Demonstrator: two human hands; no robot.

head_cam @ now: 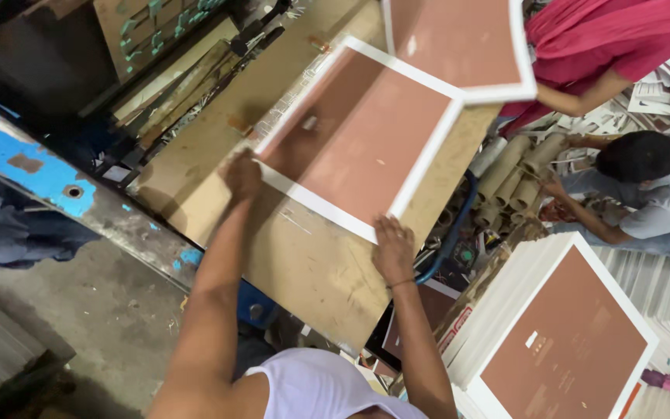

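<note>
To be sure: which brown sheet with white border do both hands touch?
The sheet on the wooden board; left hand and right hand press its corners.

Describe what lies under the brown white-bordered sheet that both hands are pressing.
The sheet lies on a scuffed wooden board, left hand and right hand on its near edge. Whatever is directly beneath it is covered.

1. Brown sheet (366, 140) w/ white border: paper/card, smooth, slight sheen.
2. Work board (304, 264): raw wood/ply, matt, scuffed.
3. Machine frame (25, 167): metal, blue paint chipped.
4. Tubes (517, 167): cardboard, matt.
</note>
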